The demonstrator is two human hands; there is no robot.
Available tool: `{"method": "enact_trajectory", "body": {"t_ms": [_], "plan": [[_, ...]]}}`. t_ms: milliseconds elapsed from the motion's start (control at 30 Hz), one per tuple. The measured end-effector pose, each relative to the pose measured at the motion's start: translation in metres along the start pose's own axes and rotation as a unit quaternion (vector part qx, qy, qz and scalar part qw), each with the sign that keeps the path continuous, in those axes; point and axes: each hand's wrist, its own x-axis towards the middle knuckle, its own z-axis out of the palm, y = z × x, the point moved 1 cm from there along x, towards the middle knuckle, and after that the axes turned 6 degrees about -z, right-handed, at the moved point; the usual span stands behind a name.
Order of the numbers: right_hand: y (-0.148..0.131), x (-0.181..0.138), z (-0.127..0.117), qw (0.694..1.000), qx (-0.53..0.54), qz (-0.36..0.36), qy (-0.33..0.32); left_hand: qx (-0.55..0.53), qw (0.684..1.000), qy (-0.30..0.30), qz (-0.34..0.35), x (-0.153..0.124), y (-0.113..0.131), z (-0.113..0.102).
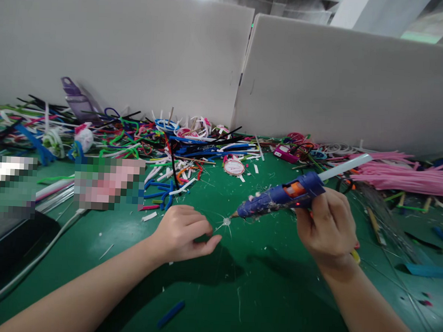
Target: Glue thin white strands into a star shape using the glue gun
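Note:
My right hand (328, 223) is wrapped round the handle of a blue hot glue gun (271, 201). A long translucent glue stick (345, 167) juts from its rear, and stringy glue clings to its barrel. The nozzle points left and down, at a small clear blob with thin strands spreading from it (226, 221); whether they touch, I cannot tell. Just left of this blob is my left hand (188, 233), its fingers curled and the thumb close to the index finger. What sits between those fingertips, if anything, is too small to make out.
Coloured pipe cleaners (215, 148) are heaped along the back, with a purple bottle (78, 99) among them. Pink stems (402, 175) lie at right. A white oval badge (234, 167) lies beyond the blob. At left, a white cable (34, 260) crosses the green table (266, 307).

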Motion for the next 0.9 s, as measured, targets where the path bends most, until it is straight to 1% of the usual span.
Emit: {"method": "enact_trajectory", "body": {"t_ms": [300, 433, 633, 900], "plan": [[0.0000, 0.0005, 0.0003, 1.000, 0.010, -0.011, 0.007, -0.012, 1.000, -0.002, -0.002, -0.0016, -0.0003, 0.0006], [-0.0003, 0.0016, -0.0003, 1.000, 0.001, -0.002, 0.004, -0.015, 1.000, 0.000, -0.001, -0.0015, 0.0006, -0.0002], [0.0007, 0.0000, 0.0003, 1.000, 0.010, -0.007, 0.017, -0.012, 1.000, 0.000, 0.001, -0.0004, 0.0003, 0.0003], [0.0007, 0.0007, 0.0001, 1.000, 0.006, -0.005, 0.003, -0.013, 1.000, -0.001, 0.000, -0.0019, -0.0007, 0.0005]]}}
